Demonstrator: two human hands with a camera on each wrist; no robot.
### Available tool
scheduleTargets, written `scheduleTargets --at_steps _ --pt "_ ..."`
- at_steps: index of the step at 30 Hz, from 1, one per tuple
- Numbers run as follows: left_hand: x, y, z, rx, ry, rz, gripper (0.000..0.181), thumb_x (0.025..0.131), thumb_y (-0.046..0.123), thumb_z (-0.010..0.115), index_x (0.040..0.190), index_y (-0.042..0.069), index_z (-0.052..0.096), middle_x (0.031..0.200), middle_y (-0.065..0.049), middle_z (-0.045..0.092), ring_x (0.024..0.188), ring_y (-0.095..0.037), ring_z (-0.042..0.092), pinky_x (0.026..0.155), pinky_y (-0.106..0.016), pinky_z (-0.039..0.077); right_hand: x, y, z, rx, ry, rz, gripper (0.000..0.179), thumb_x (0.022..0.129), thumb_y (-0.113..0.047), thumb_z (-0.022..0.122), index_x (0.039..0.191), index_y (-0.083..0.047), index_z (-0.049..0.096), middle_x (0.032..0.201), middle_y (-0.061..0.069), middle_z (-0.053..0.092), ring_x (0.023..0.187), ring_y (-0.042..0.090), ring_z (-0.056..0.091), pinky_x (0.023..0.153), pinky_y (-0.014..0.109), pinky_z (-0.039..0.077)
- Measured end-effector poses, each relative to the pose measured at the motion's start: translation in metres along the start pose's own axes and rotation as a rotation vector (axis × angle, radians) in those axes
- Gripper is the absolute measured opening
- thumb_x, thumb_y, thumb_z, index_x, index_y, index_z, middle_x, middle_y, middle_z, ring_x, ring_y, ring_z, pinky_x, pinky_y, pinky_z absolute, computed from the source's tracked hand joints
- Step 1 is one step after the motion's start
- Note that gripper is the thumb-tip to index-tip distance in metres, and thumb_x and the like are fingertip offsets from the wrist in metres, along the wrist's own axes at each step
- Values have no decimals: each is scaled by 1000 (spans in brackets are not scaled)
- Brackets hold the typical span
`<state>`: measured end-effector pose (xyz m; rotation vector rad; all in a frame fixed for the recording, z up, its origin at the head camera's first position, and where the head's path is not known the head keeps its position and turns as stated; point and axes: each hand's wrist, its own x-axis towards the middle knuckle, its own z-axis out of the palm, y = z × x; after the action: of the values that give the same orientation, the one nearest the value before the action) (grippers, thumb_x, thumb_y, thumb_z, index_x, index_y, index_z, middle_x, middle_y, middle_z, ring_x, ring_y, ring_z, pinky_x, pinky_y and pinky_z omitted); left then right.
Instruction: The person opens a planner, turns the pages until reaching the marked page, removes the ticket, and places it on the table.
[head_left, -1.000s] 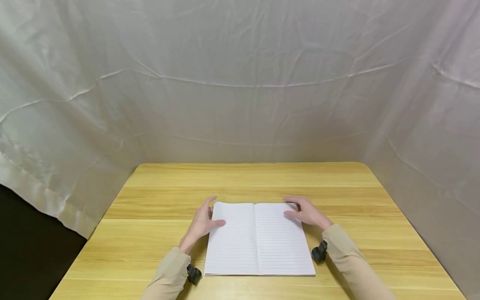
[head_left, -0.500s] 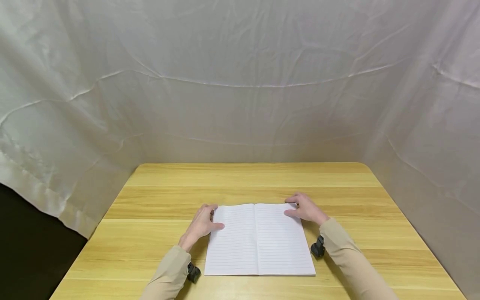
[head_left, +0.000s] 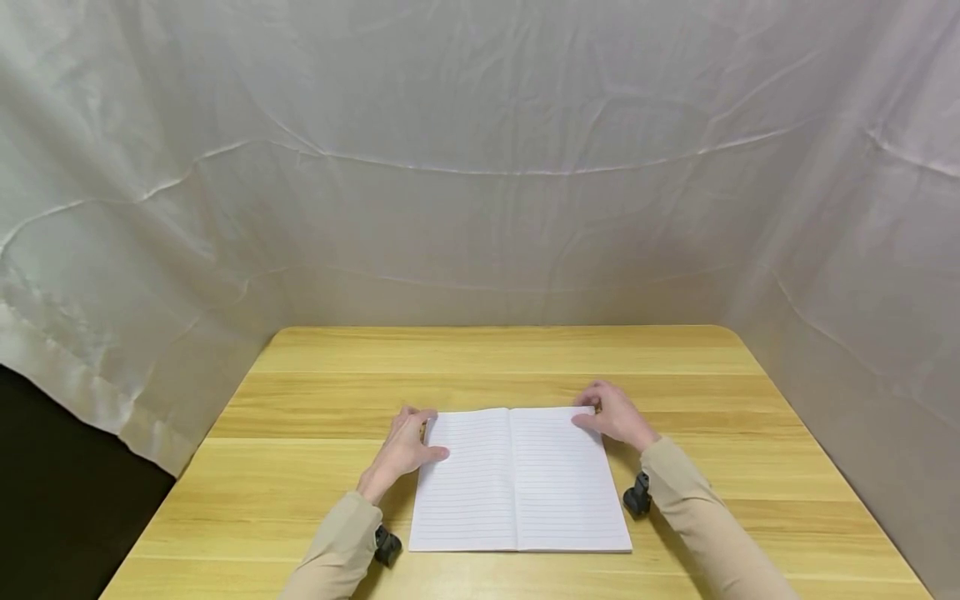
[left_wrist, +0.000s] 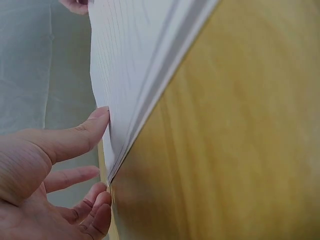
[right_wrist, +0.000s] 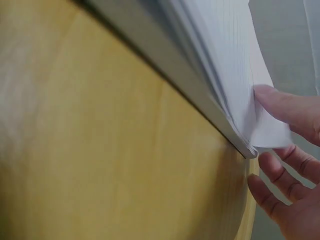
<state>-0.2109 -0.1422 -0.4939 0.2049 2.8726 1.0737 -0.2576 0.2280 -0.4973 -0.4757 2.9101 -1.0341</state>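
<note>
An open notebook (head_left: 480, 492) with blank ruled pages lies flat on the table. At its upper left corner, my left hand (head_left: 403, 446) grips the edge, thumb on the page. The left wrist view has that thumb (left_wrist: 90, 132) pressing the paper, with curled fingertips at the notebook corner. My right hand (head_left: 615, 417) is at the upper right corner. In the right wrist view, a single page corner (right_wrist: 271, 134) stands away from the pages below, pinched between thumb and index finger, while the other fingers curl beside the notebook's edge.
The wooden table (head_left: 300, 383) extends around the notebook on all sides. Pale grey curtains (head_left: 480, 233) hang behind it and along both sides. A small black device (head_left: 637, 496) sits on the right wrist, and another black device (head_left: 387, 546) on the left.
The left fingers have drawn in from spread to curled at the notebook's corner. The right fingers have risen slightly and bent more at the upper right corner. The notebook stays in place.
</note>
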Motion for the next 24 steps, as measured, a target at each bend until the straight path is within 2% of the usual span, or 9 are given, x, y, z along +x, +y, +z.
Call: scheduleTargets --at_steps 3,6,10,14,17,21,24 --pt "-1 0 0 -9 4 10 67 76 13 88 135 -3 59 133 -29 53 122 -41 51 102 -57 47 -1 0 0 20 24 -2 11 87 -14 78 89 -6 72 97 10 63 83 19 54 72 29 45" --pt "-2 2 0 -30 6 21 67 77 12 87 136 -3 58 133 -28 54 121 -41 50 100 -56 48 -4 -2 0 40 56 18 10 89 -16 75 87 -7 72 94 8 64 81 17 51 70 27 43" --pt "-3 3 0 -82 20 48 67 78 11 86 137 -2 57 130 -25 56 119 -39 51 100 -56 47 -8 -4 1 66 127 24 13 92 -17 72 92 -5 75 91 10 68 79 16 53 67 24 44" --pt "-7 5 1 -146 37 90 65 79 13 85 136 -2 58 128 -23 58 120 -39 53 103 -59 45 -14 -8 1 114 178 -4 19 96 -17 68 101 -2 78 97 14 75 78 16 60 66 22 49" --pt "-9 6 1 -175 44 124 62 82 15 83 136 -3 57 130 -23 59 124 -42 54 107 -61 44 -19 -12 1 161 180 -21 24 99 -19 65 110 -1 77 106 18 77 85 15 67 71 21 53" --pt "-9 9 2 -216 52 148 60 86 17 80 137 -5 56 137 -25 58 131 -46 52 111 -62 41 -24 -17 -1 220 141 -54 31 102 -21 60 120 1 72 116 21 74 100 16 71 82 20 55" --pt "-10 11 2 -255 51 160 59 88 17 77 138 -5 55 142 -26 57 135 -46 49 112 -62 41 -28 -21 -2 268 94 -60 35 104 -23 56 127 2 68 125 22 70 113 24 69 91 23 56"
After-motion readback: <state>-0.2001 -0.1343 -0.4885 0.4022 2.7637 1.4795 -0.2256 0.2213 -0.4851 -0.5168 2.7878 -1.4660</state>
